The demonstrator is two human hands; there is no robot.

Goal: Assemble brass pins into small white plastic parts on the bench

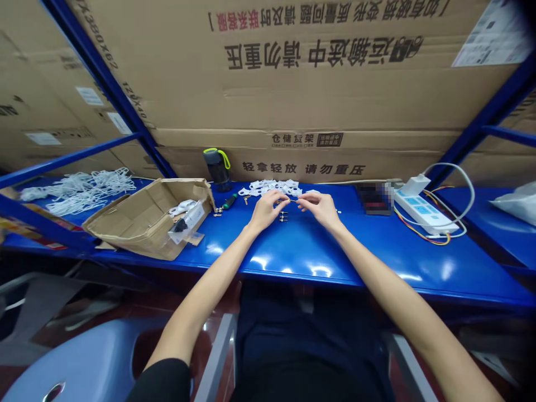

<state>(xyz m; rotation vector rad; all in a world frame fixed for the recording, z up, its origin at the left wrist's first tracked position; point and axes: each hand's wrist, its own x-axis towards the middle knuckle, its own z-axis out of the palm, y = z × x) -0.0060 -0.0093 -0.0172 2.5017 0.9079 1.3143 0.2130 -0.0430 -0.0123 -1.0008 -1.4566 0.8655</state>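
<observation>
Both hands meet over the blue table (310, 245), just in front of a pile of white plastic parts (268, 186). My left hand (268, 210) is closed in a pinch at one end of a small, thin brass-coloured piece (293, 201). The fingertips of my right hand (318, 207) are pinched together at the piece's other end. Its exact shape is too small to tell. Right below the hands, several small metal parts (283, 216) lie in a short column on the table.
An open cardboard box (125, 240) holding white parts stands at the left, near a dark bottle (218, 170) and a green screwdriver (230, 201). White cables (92, 187) lie far left. A dark box (374, 200) and a power strip (427, 213) with wires are at the right.
</observation>
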